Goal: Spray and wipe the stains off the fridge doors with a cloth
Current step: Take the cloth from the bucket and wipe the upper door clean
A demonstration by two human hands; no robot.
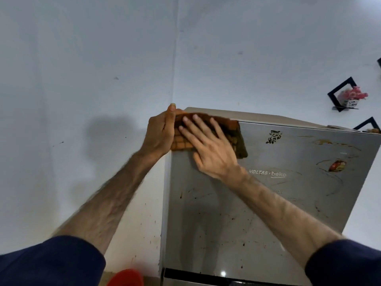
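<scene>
The silver upper fridge door fills the lower right, speckled with dark spots and brown smears. An orange checked cloth lies against the door's top left corner. My right hand presses flat on the cloth with fingers spread. My left hand grips the cloth's left end at the door's edge, thumb up. A brown stain and a red sticker mark the upper right of the door. No spray bottle is visible.
A pale wall stands behind and to the left of the fridge. Black diamond wall shelves with pink flowers hang at the right. A red object sits low by the fridge's left side.
</scene>
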